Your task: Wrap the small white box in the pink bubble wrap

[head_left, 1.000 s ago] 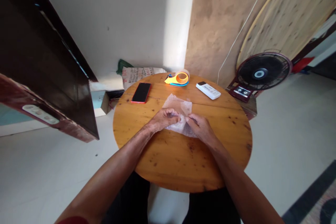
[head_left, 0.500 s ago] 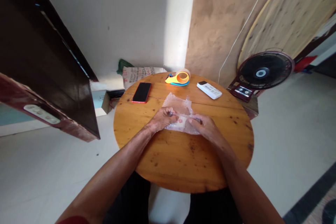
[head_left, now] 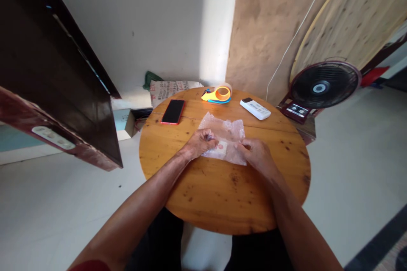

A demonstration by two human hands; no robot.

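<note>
A sheet of clear bubble wrap (head_left: 226,129) lies on the round wooden table (head_left: 216,194), spread between my two hands. On it rests a small flat white item (head_left: 221,148) with a reddish mark; its exact kind is too small to tell. My left hand (head_left: 202,142) is closed, thumb and fingers pinching the left part of the wrap beside the white item. At the sheet's right edge, my right hand (head_left: 255,151) pinches the wrap between thumb and forefinger.
Toward the back of the table lie a phone with a red edge (head_left: 173,111), a yellow and blue tape dispenser (head_left: 219,94) and a white device with a dark end (head_left: 255,109). An electric fan (head_left: 323,87) stands at the right, a dark door (head_left: 57,72) at the left.
My right hand has moved to the right, and the wrap's right side is now spread out wider and flatter. More of the white item shows. My left hand stays in place.
</note>
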